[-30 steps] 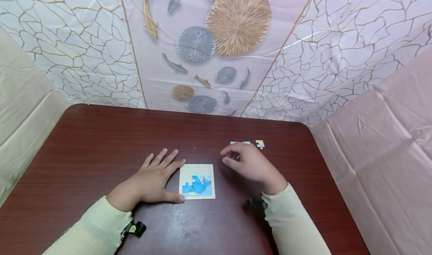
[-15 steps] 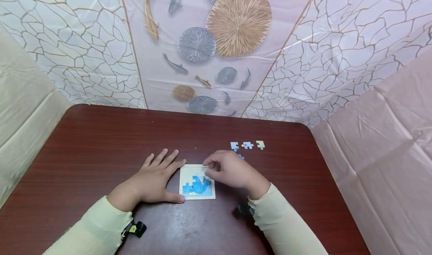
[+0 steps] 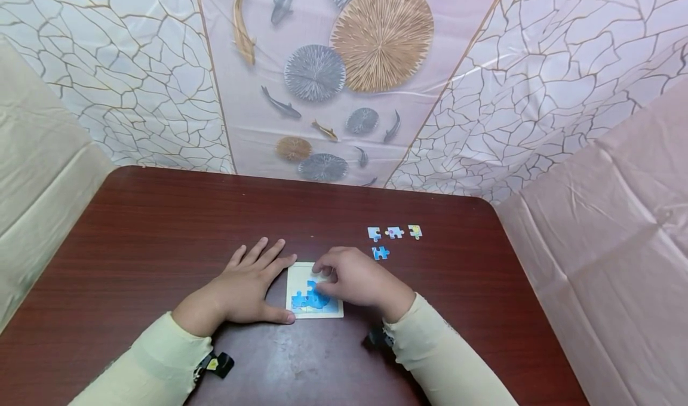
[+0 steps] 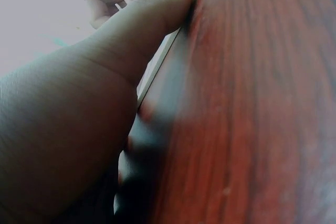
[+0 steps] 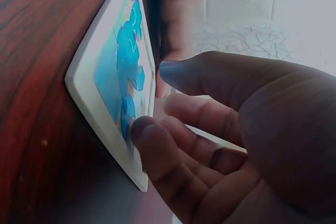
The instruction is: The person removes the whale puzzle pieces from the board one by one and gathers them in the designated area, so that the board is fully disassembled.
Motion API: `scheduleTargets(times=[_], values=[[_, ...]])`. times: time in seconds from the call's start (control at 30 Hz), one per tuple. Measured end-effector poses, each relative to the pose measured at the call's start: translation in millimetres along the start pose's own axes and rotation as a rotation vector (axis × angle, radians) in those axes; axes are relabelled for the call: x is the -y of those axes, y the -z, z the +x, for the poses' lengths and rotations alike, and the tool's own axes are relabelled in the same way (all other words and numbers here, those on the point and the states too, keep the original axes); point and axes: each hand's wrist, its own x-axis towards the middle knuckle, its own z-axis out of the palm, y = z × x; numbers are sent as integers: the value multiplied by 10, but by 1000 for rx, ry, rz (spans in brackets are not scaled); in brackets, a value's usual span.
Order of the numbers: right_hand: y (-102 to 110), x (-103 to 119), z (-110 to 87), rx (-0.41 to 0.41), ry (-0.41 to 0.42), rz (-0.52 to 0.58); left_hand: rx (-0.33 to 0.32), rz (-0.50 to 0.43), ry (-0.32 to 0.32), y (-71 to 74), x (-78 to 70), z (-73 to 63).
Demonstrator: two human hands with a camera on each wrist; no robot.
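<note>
A square puzzle board [image 3: 294, 271] with a pale frame lies on the table, its lower part filled with joined pieces of a blue sea animal [image 5: 128, 51]. My left hand [image 3: 242, 289] lies spread at the board's left side, thumb and index fingertip at its left corners. From the right, my right hand [image 3: 360, 277] reaches over the board, its fingers loosely bent. In the right wrist view one fingertip [image 5: 144, 129] is right at the picture, while the thumb [image 5: 181, 72] stands apart from it. No piece shows between them.
Loose puzzle pieces lie behind the right hand: a blue one [image 3: 380, 252], with a light blue one [image 3: 374, 233], a pale one [image 3: 395, 232] and a yellow one [image 3: 415, 231] in a row behind it. Patterned cloth [image 3: 317, 71] hangs behind the table [image 3: 161, 215].
My right hand has moved left and towards me, from near the loose pieces to over the board, uncovering those pieces. My left hand has stayed in place.
</note>
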Motion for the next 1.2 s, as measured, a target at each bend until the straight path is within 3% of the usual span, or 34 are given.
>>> scheduleTargets(times=[0.47,1.2], values=[[-64,154,45,67,-103,-155,-2,11,-3,4,-9,-3],[-50,234,96,108,-141,-219,-5,15,-1,-2,-4,0]])
